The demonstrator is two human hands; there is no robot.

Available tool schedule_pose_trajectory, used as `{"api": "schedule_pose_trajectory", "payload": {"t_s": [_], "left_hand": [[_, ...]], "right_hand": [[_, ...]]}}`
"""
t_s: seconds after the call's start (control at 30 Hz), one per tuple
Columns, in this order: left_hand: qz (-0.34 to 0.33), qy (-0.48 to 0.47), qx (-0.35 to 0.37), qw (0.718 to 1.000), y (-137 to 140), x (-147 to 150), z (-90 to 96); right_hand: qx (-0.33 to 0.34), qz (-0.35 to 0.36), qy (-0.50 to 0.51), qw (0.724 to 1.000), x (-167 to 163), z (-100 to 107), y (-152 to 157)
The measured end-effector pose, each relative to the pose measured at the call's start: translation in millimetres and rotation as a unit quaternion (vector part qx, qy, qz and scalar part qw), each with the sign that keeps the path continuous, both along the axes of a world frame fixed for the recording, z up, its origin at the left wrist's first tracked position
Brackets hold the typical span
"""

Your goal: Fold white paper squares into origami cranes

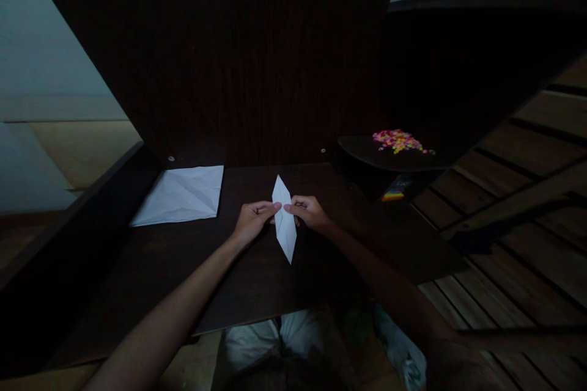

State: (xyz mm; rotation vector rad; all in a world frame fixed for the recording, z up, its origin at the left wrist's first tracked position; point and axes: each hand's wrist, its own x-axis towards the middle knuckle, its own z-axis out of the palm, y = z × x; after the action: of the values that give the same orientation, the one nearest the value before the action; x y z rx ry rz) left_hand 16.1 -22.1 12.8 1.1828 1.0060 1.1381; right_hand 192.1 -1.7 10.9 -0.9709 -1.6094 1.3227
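Observation:
A narrow folded sheet of white paper point(287, 235), pointed at both ends, is held between my two hands over the dark desk point(183, 263). My left hand point(255, 218) pinches its left edge near the middle, thumb on top. Opposite it, my right hand point(310, 212) grips the right edge, also with the thumb on the upper face. Crease lines run across the paper. The fingers beneath it are mostly hidden. To the left lies a flat stack of creased white paper point(183, 195), apart from both hands.
On a small rounded shelf point(358, 149) at the right sits a pile of tiny colourful pieces point(398, 141). Below it is a small item with rainbow stripes point(393, 197). A tall dark panel point(257, 61) rises behind the desk, and a low side wall point(82, 214) bounds the left.

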Motion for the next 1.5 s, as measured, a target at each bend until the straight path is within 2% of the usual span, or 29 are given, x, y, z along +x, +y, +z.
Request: {"api": "schedule_pose_trajectory", "payload": {"t_s": [0.1, 0.4, 0.6, 1.17, 1.5], "left_hand": [[0.01, -0.021, -0.002, 1.0, 1.4, -0.9, 0.6], [0.06, 0.011, 0.013, 0.998, 3.5, 0.5, -1.2], [0.089, 0.033, 0.035, 0.995, 1.9, -0.3, 5.9], [0.111, -0.003, -0.009, 0.994, 0.9, 2.9, 6.0], [0.105, -0.03, 0.001, 0.994, -0.7, 4.7, 5.6]], "right_hand": [[0.008, 0.006, -0.014, 1.0, 0.1, 1.2, -1.6], [0.018, 0.0, -0.024, 1.0, -2.0, 1.7, -4.4], [0.025, -0.008, -0.04, 0.999, -2.8, 0.5, -6.3], [0.036, -0.029, -0.062, 0.997, -5.2, -0.7, -7.8], [0.037, -0.035, -0.051, 0.997, -7.5, -0.3, -9.0]]}}
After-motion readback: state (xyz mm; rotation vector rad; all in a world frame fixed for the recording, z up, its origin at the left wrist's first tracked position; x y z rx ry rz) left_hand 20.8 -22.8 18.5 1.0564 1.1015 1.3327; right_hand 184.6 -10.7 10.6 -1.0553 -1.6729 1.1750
